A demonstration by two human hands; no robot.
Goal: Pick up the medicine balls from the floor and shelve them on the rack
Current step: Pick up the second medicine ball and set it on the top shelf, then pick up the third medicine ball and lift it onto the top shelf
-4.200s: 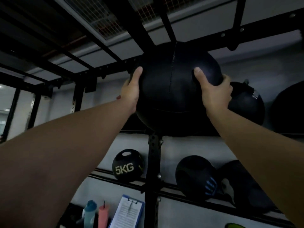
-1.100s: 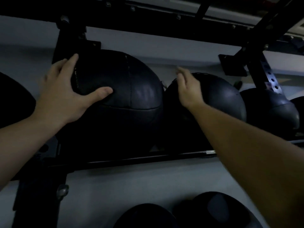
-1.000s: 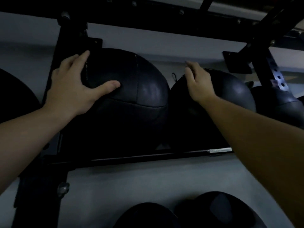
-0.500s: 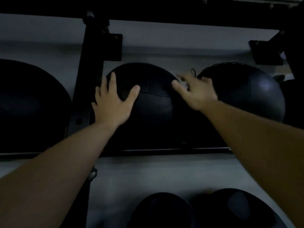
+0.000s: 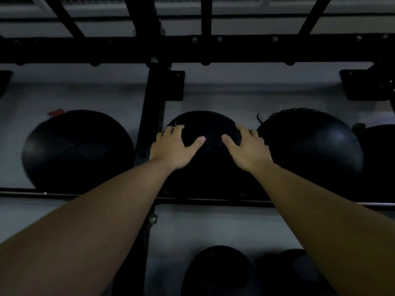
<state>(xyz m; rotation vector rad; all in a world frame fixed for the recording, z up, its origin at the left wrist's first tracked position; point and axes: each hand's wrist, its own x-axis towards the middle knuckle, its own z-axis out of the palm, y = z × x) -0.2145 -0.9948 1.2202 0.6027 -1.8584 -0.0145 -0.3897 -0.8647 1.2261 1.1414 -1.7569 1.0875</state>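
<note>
A black medicine ball [image 5: 205, 124] sits on the upper shelf rail [image 5: 213, 202] of the black rack, just right of the upright post [image 5: 152, 116]. My left hand [image 5: 174, 148] lies on the ball's upper left with fingers spread and thumb pointing inward. On its upper right, my right hand [image 5: 248, 149] mirrors that hold. Both palms press on the ball, whose lower half is hidden behind my forearms.
A large black ball [image 5: 77, 150] rests on the same shelf left of the post, and another [image 5: 310, 150] sits close on the right, with one more [image 5: 380, 150] at the far right edge. Two dark balls [image 5: 218, 272] occupy the shelf below. A heavy crossbeam [image 5: 213, 50] runs overhead.
The ball went from being held up in the air to resting on the upper shelf. My right hand moved from the neighbouring ball onto this one; the view pulled back.
</note>
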